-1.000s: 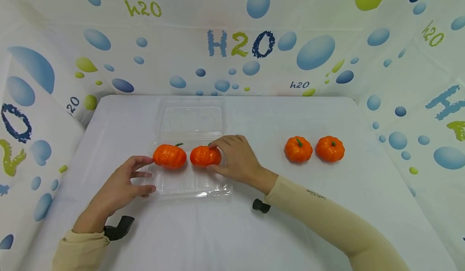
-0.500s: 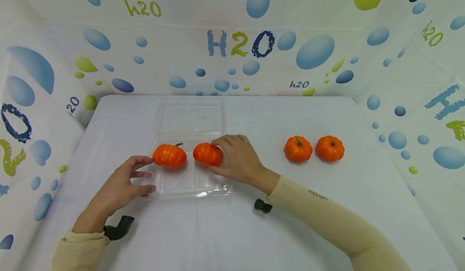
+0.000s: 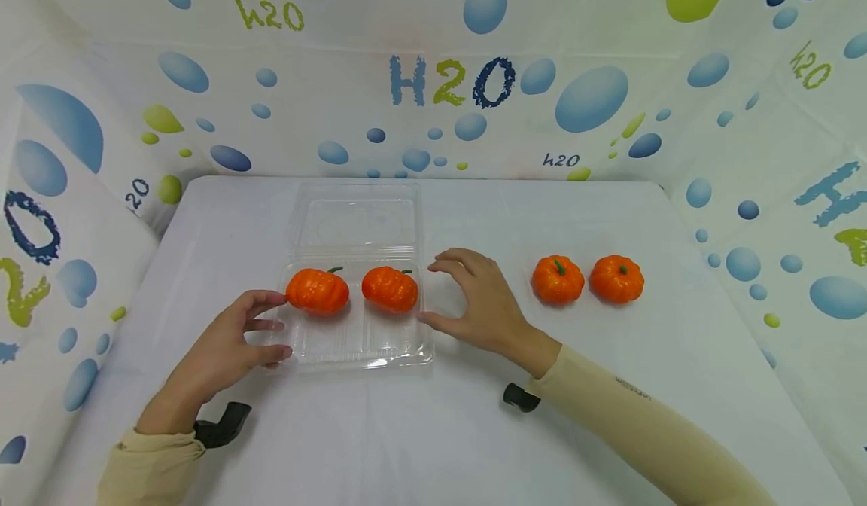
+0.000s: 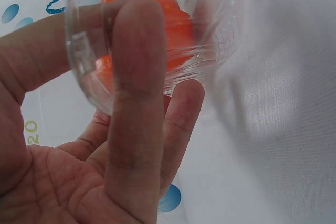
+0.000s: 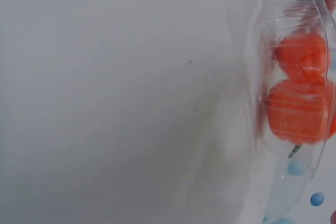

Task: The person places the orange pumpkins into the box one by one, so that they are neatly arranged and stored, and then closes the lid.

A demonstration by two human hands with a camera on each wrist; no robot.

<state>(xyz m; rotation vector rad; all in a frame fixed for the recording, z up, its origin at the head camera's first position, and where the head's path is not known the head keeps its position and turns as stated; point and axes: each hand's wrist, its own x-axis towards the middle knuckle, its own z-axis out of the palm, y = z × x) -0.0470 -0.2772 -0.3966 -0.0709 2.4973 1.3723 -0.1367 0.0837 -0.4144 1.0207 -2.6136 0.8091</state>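
A clear plastic clamshell box (image 3: 328, 348) lies on the table with its lid folded back. Inside its base sit two small orange pumpkins with green stems, a left pumpkin (image 3: 317, 292) and a right pumpkin (image 3: 390, 290). My left hand (image 3: 226, 344) rests at the box's left rim with fingers spread, and the index fingertip is by the left pumpkin. In the left wrist view, the fingers of that hand (image 4: 137, 108) lie against the clear wall. My right hand (image 3: 488, 306) is at the box's right edge, thumb and fingers apart, holding nothing; it is outside the right wrist view.
Two more orange pumpkins, a nearer one (image 3: 558, 280) and a farther one (image 3: 616, 279), stand side by side on the white table at the right. The transparent lid (image 3: 359, 220) lies behind the base. A patterned curtain (image 3: 447, 32) surrounds the table's back and sides.
The right pumpkin shifted slightly right in the box while my right hand held it. My right hand then let go and drew away to the right. My left hand stays put.
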